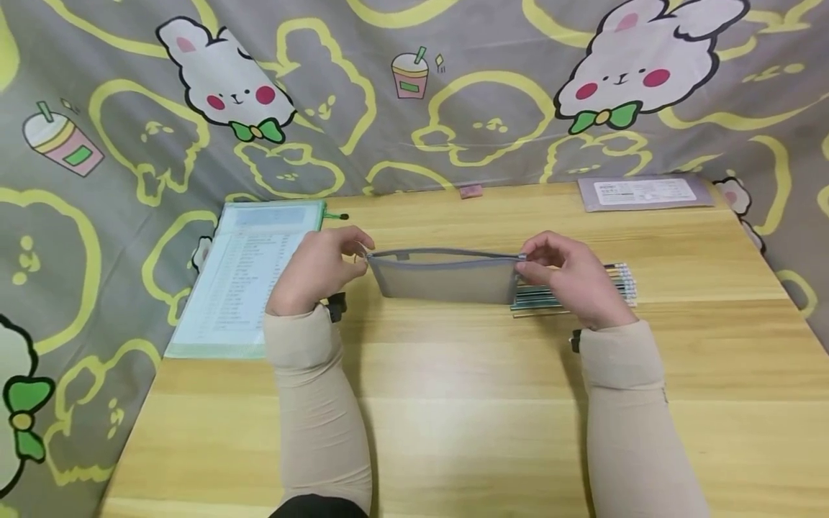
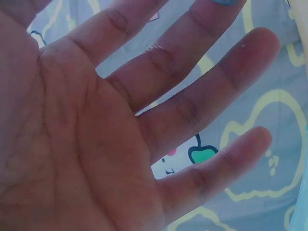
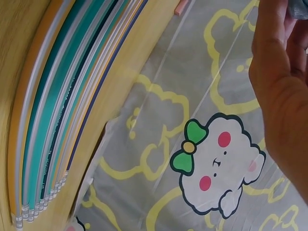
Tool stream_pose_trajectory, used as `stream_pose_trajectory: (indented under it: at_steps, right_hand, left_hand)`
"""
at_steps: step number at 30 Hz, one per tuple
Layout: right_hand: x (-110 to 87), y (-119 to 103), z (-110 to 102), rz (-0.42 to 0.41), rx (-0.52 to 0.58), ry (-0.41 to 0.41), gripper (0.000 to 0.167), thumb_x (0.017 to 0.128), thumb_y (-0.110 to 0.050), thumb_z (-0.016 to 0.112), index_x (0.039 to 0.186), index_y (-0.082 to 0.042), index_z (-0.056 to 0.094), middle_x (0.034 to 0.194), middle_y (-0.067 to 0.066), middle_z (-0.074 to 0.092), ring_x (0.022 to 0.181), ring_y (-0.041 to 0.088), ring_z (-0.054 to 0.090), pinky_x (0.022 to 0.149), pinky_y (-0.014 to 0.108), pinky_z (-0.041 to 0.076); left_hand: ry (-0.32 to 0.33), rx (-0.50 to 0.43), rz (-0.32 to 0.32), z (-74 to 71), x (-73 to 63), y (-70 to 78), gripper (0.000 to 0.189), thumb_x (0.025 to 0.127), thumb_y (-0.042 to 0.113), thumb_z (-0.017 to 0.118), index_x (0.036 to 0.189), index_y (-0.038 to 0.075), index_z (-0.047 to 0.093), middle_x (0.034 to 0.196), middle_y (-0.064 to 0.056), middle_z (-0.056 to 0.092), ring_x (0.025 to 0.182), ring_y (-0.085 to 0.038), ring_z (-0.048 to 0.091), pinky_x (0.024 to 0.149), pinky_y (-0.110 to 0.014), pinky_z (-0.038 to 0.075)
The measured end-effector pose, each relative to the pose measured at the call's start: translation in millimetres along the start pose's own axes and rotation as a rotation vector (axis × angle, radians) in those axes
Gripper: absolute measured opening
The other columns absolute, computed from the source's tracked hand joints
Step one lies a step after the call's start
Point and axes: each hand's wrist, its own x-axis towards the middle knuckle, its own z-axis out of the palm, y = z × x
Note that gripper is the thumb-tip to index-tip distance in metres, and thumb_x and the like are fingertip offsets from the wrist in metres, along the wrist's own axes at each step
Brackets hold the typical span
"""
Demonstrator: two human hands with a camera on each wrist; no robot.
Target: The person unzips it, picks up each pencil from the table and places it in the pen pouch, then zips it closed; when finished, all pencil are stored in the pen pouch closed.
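A grey zip pouch (image 1: pixel 447 282) stands upright in the middle of the table, its long top edge parted in a narrow gap. My left hand (image 1: pixel 316 267) pinches its left top corner between thumb and fingers, and my right hand (image 1: pixel 578 277) pinches the right top corner. In the left wrist view the palm (image 2: pixel 106 139) and spread fingers fill much of the frame, with a bit of grey-blue at one fingertip. Beneath and beside my right hand lies a row of pencils (image 1: pixel 540 298), partly hidden by it. The right wrist view shows these pencils (image 3: pixel 50 115) side by side.
To the left lies a green-edged clear document folder (image 1: pixel 242 280) with a printed sheet inside. A small pink eraser (image 1: pixel 470 191) sits at the back edge. A flat packet with a white label (image 1: pixel 644 192) lies at back right. Patterned grey cloth (image 1: pixel 363 115) hangs behind the table.
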Motion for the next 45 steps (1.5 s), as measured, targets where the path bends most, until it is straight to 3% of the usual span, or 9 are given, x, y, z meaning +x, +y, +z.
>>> stream_pose_trajectory:
  at_steps: [2, 8, 14, 21, 26, 34, 40, 45]
  right_hand:
    - [-0.8, 0, -1, 0.002, -0.002, 0.007, 0.026, 0.102, -0.027, 0.072, 0.121, -0.011, 0.063, 0.109, 0.005, 0.065, 0.101, 0.020, 0.059, 0.085, 0.034, 0.056]
    - [-1.9, 1, -3, -0.002, 0.011, 0.017, 0.025, 0.103, -0.024, 0.072, 0.121, -0.009, 0.063, 0.108, 0.006, 0.067, 0.099, 0.019, 0.062, 0.083, 0.031, 0.057]
    - [-1.6, 0, -2, -0.004, 0.016, 0.020, 0.024, 0.103, -0.023, 0.072, 0.121, -0.009, 0.063, 0.108, 0.006, 0.066, 0.099, 0.019, 0.062, 0.084, 0.032, 0.058]
    - [-1.0, 1, -1, -0.013, -0.008, 0.023, 0.024, 0.103, -0.026, 0.072, 0.120, -0.011, 0.064, 0.109, 0.004, 0.063, 0.102, 0.020, 0.057, 0.084, 0.036, 0.053]
    - [-1.6, 2, -3, -0.016, -0.018, 0.025, 0.024, 0.103, -0.026, 0.071, 0.120, -0.011, 0.064, 0.110, 0.005, 0.062, 0.102, 0.020, 0.056, 0.083, 0.036, 0.052]
    - [-3.0, 1, -2, -0.028, -0.023, 0.045, 0.023, 0.103, -0.024, 0.071, 0.120, -0.009, 0.064, 0.108, 0.005, 0.064, 0.100, 0.020, 0.058, 0.081, 0.034, 0.051]
    - [-2.2, 0, -2, -0.035, -0.016, 0.043, 0.022, 0.103, -0.021, 0.071, 0.119, -0.008, 0.064, 0.107, 0.005, 0.062, 0.100, 0.020, 0.057, 0.081, 0.034, 0.051]
    - [-0.7, 0, -1, -0.027, -0.005, 0.033, 0.024, 0.103, -0.022, 0.072, 0.120, -0.008, 0.064, 0.107, 0.004, 0.062, 0.100, 0.020, 0.057, 0.082, 0.035, 0.051]
  left_hand:
    - [-0.005, 0.006, 0.000, -0.2, 1.6, 1.1, 0.027, 0.097, 0.007, 0.067, 0.122, 0.013, 0.075, 0.124, -0.009, 0.075, 0.118, -0.031, 0.068, 0.095, -0.047, 0.054]
    - [0.009, 0.031, -0.003, -1.9, 3.2, 3.1, 0.025, 0.097, 0.008, 0.066, 0.118, 0.013, 0.079, 0.124, -0.010, 0.076, 0.101, -0.029, 0.069, 0.089, -0.043, 0.051]
    - [0.005, 0.012, -0.019, -4.3, 2.6, 0.6, 0.024, 0.098, 0.011, 0.067, 0.119, 0.012, 0.079, 0.127, -0.011, 0.075, 0.122, -0.031, 0.067, 0.097, -0.048, 0.053]
    - [-0.010, 0.003, -0.040, -4.8, 1.1, -2.1, 0.024, 0.098, 0.011, 0.066, 0.119, 0.014, 0.079, 0.128, -0.012, 0.074, 0.107, -0.028, 0.068, 0.087, -0.042, 0.050]
    - [-0.009, 0.007, -0.016, -5.1, 1.0, -3.2, 0.023, 0.098, 0.011, 0.068, 0.118, 0.013, 0.079, 0.127, -0.011, 0.075, 0.120, -0.030, 0.068, 0.095, -0.045, 0.052]
    - [0.001, 0.032, -0.001, -2.7, -0.5, 3.0, 0.024, 0.098, 0.011, 0.069, 0.121, 0.012, 0.077, 0.127, -0.011, 0.075, 0.119, -0.033, 0.066, 0.099, -0.050, 0.053]
    - [0.110, 0.059, 0.043, -0.7, -4.2, 20.8, 0.036, 0.094, 0.013, 0.077, 0.130, 0.012, 0.072, 0.136, -0.010, 0.070, 0.130, -0.033, 0.062, 0.106, -0.053, 0.050]
    - [0.229, 0.079, 0.161, 5.2, -7.9, 48.8, 0.029, 0.093, 0.012, 0.078, 0.122, 0.013, 0.076, 0.124, -0.007, 0.074, 0.116, -0.028, 0.068, 0.096, -0.046, 0.055]
